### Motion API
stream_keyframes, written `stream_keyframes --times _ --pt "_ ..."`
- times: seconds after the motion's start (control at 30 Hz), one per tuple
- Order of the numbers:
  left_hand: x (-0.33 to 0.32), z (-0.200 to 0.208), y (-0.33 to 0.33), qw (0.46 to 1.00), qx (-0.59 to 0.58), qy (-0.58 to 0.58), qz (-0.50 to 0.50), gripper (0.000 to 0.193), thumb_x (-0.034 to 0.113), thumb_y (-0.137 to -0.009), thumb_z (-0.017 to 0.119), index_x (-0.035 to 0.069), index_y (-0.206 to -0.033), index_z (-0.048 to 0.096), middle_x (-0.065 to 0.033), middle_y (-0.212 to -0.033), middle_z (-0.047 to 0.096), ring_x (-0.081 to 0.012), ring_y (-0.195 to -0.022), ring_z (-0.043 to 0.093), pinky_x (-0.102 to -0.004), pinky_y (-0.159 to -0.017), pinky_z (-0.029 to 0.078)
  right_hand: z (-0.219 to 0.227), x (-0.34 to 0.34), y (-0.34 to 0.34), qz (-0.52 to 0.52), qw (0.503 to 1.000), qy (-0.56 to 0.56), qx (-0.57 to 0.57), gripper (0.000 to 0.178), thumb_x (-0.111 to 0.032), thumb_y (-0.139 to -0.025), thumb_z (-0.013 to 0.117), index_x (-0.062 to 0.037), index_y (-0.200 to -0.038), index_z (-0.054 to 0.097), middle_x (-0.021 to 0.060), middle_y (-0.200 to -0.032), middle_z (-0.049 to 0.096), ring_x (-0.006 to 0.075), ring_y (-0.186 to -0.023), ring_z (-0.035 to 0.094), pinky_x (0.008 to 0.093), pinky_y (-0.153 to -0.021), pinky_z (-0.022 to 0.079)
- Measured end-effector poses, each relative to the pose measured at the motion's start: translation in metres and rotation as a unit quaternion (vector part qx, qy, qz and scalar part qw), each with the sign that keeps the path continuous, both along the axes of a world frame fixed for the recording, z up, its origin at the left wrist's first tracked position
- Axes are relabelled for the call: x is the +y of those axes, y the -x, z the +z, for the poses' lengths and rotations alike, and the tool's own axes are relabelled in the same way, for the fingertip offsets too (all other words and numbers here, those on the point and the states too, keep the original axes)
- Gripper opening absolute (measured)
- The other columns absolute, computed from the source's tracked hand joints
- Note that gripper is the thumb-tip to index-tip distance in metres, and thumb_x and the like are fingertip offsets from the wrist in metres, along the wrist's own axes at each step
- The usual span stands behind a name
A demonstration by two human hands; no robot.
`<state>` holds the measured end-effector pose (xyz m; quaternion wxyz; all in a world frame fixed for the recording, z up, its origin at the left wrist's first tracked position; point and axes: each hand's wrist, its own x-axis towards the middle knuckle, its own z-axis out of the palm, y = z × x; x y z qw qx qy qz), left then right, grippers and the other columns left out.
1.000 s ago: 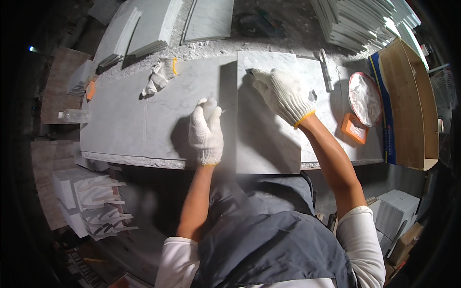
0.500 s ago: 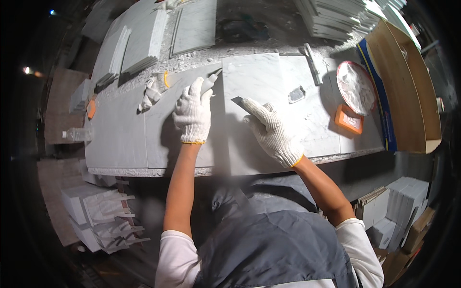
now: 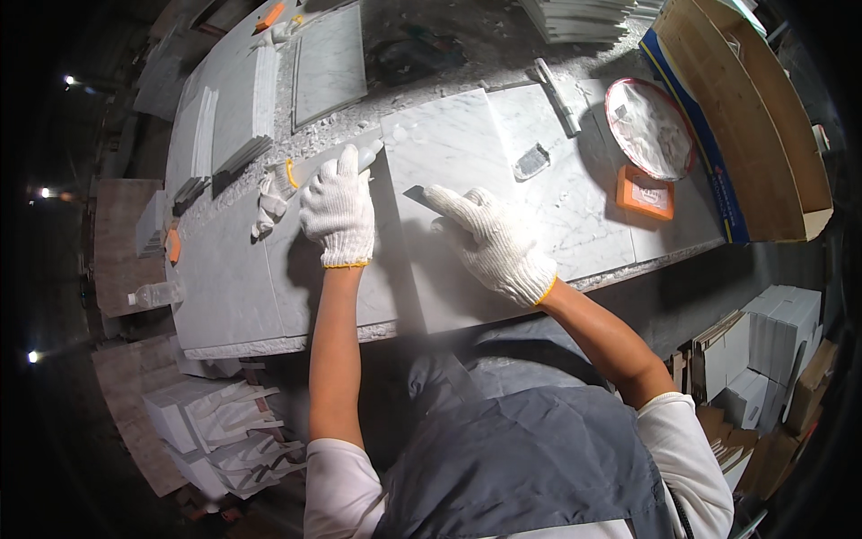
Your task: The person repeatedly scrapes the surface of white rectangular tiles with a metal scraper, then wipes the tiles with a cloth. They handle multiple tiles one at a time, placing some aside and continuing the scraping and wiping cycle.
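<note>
Two gloved hands work on the counter (image 3: 233, 314), both in white knit gloves with yellow cuffs. The left hand (image 3: 338, 211) lies flat and released, fingers spread, on a grey marble tile (image 3: 350, 278) near the middle of the counter. The right hand (image 3: 489, 238) rests on the lighter white marble tile (image 3: 449, 148) just to the right, and its fingers pinch one small dark scraper blade (image 3: 418, 194) whose edge meets the tile surface close to the seam between the two tiles. That white tile is pale with faint grey veins, and its near edge sits at the counter's near edge.

Further right lies a third veined tile (image 3: 584, 211). On it sit one round red-rimmed dish (image 3: 648, 126) holding white powder or paste, one orange rectangular block (image 3: 644, 193), one small grey scrap (image 3: 532, 162) and one long metal tool (image 3: 557, 95). A spare pair of gloves (image 3: 269, 202) lies left of the left hand. One clear plastic bottle (image 3: 154, 294) sits at the far left. A stack of tiles (image 3: 224, 121) lies at the far left of the counter
</note>
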<state>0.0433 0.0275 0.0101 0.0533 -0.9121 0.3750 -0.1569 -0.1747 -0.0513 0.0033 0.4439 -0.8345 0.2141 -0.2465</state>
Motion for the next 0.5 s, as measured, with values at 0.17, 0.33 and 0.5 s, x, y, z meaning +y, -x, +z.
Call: stream_keyframes --times 0.17,0.33,0.5 --pt "-0.0005 -0.0012 -0.0018 1.000 -0.014 0.000 -0.024 0.049 0.046 -0.095 0.068 0.033 -0.141 0.059 -0.0028 -0.118 0.065 -0.0342 -0.104 0.065 -0.0512 -0.082 0.057 0.0017 -0.0004 0.0010 0.008 1.000 0.012 0.003 0.052 -0.004 -0.095 0.068 -0.0167 -0.145 0.061 0.0131 -0.092 0.059 0.0277 -0.083 0.059 0.0387 -0.075 0.051" --pt "0.0002 -0.0049 -0.0053 0.998 -0.043 0.009 -0.053 0.050 0.042 -0.093 0.071 0.030 -0.140 0.060 -0.0026 -0.117 0.065 -0.0321 -0.103 0.066 -0.0493 -0.083 0.057 0.0030 -0.0007 0.0007 0.003 1.000 0.017 -0.002 0.050 -0.006 -0.095 0.069 -0.0169 -0.144 0.061 0.0133 -0.091 0.059 0.0281 -0.083 0.059 0.0398 -0.074 0.050" --pt "0.0001 -0.0053 -0.0071 0.984 -0.123 0.052 -0.120 0.042 0.037 -0.089 0.074 0.022 -0.127 0.064 -0.0044 -0.097 0.066 -0.0272 -0.090 0.070 -0.0453 -0.074 0.058 0.0029 -0.0013 0.0019 0.004 1.000 0.026 0.008 0.051 -0.006 -0.095 0.069 -0.0171 -0.144 0.061 0.0133 -0.091 0.059 0.0284 -0.083 0.060 0.0396 -0.074 0.051"
